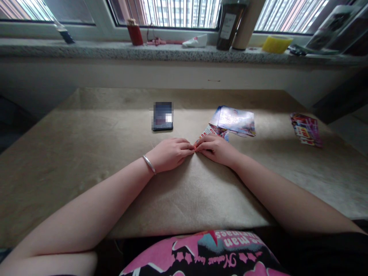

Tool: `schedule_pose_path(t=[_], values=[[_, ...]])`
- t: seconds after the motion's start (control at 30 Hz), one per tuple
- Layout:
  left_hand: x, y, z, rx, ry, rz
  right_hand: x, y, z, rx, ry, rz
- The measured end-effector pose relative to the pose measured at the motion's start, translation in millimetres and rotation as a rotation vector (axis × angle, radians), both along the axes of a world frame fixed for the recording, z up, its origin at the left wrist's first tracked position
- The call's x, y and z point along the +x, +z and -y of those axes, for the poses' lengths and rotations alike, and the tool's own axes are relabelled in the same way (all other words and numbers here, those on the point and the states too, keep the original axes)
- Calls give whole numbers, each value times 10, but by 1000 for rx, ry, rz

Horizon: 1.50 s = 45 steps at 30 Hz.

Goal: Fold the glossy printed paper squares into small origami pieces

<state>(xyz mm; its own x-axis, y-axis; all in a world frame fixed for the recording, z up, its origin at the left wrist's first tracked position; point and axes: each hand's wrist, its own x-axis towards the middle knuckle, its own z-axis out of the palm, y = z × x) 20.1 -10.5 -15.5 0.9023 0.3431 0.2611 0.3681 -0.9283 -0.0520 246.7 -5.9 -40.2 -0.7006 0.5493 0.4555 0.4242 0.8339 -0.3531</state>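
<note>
My left hand (169,153), with a silver bangle on its wrist, rests on the tan table cover (86,153) with fingers curled together. Its fingertips meet those of my right hand (215,148) at the table's middle. Both hands pinch a small red-and-white printed paper piece (209,132), which pokes out behind my right hand. Most of the piece is hidden under the fingers. A stack of glossy printed sheets (235,120) lies just beyond my right hand.
A dark phone (162,116) lies face up beyond my left hand. More printed cards (306,129) sit at the far right. The granite windowsill (100,49) holds a red cup (135,33), a dark jar (228,25), yellow tape (276,43) and other items.
</note>
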Motion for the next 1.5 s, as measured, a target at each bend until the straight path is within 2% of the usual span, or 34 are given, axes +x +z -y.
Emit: schedule_pose_path(t=[0.7,0.93,1.1,1.27,1.5], values=[[-151,137,-43,-124,-6,-46,13,4,36,-3,-21,20],[-180,57,-63,-225,18,43,9,11,45,-27,-24,27],[-100,-2,-43,-167,25,25,-4,3,42,-2,-35,27],[-12,-24,2,-72,88,-21,-26,4,46,23,-41,28],[-11,0,-9,-37,55,-74,-26,-1,46,8,-44,30]])
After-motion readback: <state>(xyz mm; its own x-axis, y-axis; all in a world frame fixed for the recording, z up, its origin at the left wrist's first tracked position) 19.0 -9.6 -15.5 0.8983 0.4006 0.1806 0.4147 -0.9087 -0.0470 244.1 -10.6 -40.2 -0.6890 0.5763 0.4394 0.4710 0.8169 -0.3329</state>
